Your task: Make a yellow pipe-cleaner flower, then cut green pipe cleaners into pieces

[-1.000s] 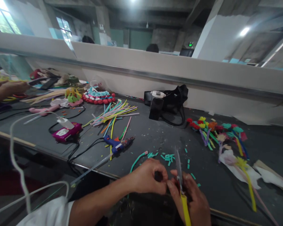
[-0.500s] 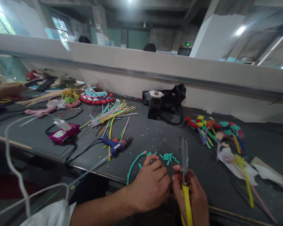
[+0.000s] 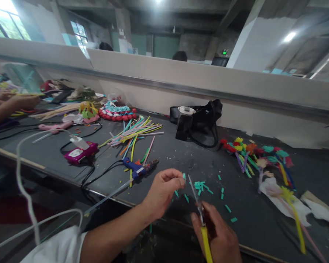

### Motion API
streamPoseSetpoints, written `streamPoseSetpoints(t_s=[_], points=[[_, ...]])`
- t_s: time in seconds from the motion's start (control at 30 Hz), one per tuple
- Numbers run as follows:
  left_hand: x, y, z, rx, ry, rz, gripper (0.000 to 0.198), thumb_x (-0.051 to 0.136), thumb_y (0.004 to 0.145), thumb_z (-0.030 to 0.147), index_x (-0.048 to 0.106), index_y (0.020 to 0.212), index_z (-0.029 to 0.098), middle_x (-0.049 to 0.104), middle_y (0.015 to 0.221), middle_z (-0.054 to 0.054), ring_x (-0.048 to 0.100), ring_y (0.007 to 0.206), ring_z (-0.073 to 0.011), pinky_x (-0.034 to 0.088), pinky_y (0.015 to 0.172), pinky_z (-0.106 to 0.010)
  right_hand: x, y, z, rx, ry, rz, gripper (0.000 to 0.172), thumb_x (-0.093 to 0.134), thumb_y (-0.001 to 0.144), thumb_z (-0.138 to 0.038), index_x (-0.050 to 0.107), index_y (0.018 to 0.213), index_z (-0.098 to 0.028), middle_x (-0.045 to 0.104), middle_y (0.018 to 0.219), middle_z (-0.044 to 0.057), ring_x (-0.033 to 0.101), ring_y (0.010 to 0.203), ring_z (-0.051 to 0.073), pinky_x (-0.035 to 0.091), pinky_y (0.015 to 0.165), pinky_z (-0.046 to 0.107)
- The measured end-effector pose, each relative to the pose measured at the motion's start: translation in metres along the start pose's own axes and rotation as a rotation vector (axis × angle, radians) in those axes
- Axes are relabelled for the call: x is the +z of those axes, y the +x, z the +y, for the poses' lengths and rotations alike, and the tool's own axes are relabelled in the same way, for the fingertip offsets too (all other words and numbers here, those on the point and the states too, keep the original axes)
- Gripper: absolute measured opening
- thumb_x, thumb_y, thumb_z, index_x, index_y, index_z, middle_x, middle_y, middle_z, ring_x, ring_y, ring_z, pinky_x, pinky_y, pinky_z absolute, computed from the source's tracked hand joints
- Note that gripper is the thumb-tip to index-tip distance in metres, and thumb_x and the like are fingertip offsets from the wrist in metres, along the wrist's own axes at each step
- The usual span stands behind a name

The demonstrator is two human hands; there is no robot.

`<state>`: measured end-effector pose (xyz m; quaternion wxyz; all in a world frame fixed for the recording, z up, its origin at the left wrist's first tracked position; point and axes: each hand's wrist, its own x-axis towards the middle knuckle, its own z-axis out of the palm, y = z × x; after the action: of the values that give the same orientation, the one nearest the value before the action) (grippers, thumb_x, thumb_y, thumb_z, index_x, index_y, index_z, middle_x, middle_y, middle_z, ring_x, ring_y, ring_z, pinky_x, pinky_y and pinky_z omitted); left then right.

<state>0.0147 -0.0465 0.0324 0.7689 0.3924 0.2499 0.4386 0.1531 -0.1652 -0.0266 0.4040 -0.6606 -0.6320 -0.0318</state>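
Observation:
My left hand (image 3: 164,190) is closed in a pinch around a teal strip (image 3: 184,176); only the strip's short end shows past my fingertips. Yellow-handled scissors (image 3: 199,208) are held in my right hand (image 3: 218,233), their blades pointing up and away from me. The blade tips are close beside the strip's end, and I cannot tell whether they touch it. Several short teal cut pieces (image 3: 200,185) lie on the dark table just beyond the blades, with a few more scattered to the right.
A blue glue gun (image 3: 138,168) lies left of my hands, before a pile of coloured strips (image 3: 138,131). A purple power strip (image 3: 80,153) trails cables. Colourful flowers (image 3: 252,153) lie right, a black bag (image 3: 208,122) behind. Another person's hands (image 3: 22,101) are far left.
My left hand has lifted and turned, bringing the teal strip's end up near the scissors. The scissors have tilted left and moved lower, and the view has shifted slightly left.

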Motion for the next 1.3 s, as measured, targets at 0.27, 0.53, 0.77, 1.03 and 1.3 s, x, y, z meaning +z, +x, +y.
streamPoseSetpoints(t_s=[0.27, 0.53, 0.77, 1.03, 1.3], points=[[0.002, -0.003, -0.002, -0.004, -0.007, 0.015, 0.014, 0.077, 0.060, 0.022, 0.066, 0.065, 0.014, 0.060, 0.063, 0.000, 0.049, 0.062, -0.0106, 0.036, 0.065, -0.024, 0.004, -0.004, 0.004, 0.018, -0.091, -0.030, 0.033, 0.051, 0.089, -0.045, 0.062, 0.106, -0.019, 0.073, 0.087, 0.004, 0.071, 0.072, 0.016, 0.055, 0.065, 0.021], [0.003, -0.003, -0.005, -0.009, -0.008, 0.054, 0.015, 0.077, 0.059, 0.023, 0.066, 0.064, 0.014, 0.059, 0.062, 0.001, 0.048, 0.062, -0.0101, 0.036, 0.065, -0.023, 0.002, -0.006, 0.008, -0.031, -0.152, -0.066, 0.031, 0.052, 0.090, -0.041, 0.063, 0.106, -0.017, 0.075, 0.088, 0.006, 0.073, 0.072, 0.017, 0.056, 0.063, 0.021], [0.004, -0.004, -0.004, 0.000, 0.006, 0.063, 0.016, 0.078, 0.059, 0.024, 0.066, 0.064, 0.014, 0.059, 0.061, 0.001, 0.048, 0.062, -0.0102, 0.036, 0.065, -0.024, 0.003, -0.008, 0.009, -0.045, -0.194, -0.069, 0.033, 0.050, 0.091, -0.042, 0.065, 0.106, -0.017, 0.075, 0.087, 0.005, 0.073, 0.069, 0.017, 0.055, 0.058, 0.021], [0.000, -0.003, -0.008, 0.006, -0.002, 0.033, 0.011, 0.074, 0.062, 0.021, 0.066, 0.066, 0.014, 0.060, 0.065, 0.000, 0.049, 0.064, -0.0104, 0.037, 0.067, -0.023, 0.009, -0.012, 0.001, 0.096, -0.154, -0.046, 0.043, 0.036, 0.095, -0.050, 0.066, 0.102, -0.020, 0.073, 0.072, 0.002, 0.070, 0.058, 0.017, 0.052, 0.052, 0.022], [-0.005, -0.003, -0.011, -0.010, 0.491, -0.227, 0.003, 0.065, 0.064, 0.018, 0.064, 0.064, 0.016, 0.058, 0.062, 0.001, 0.048, 0.060, -0.0102, 0.037, 0.065, -0.024, -0.010, 0.009, -0.001, -0.045, -0.126, 0.098, 0.030, 0.053, 0.090, -0.046, 0.061, 0.095, -0.018, 0.071, 0.069, 0.001, 0.067, 0.051, 0.013, 0.051, 0.049, 0.019]])
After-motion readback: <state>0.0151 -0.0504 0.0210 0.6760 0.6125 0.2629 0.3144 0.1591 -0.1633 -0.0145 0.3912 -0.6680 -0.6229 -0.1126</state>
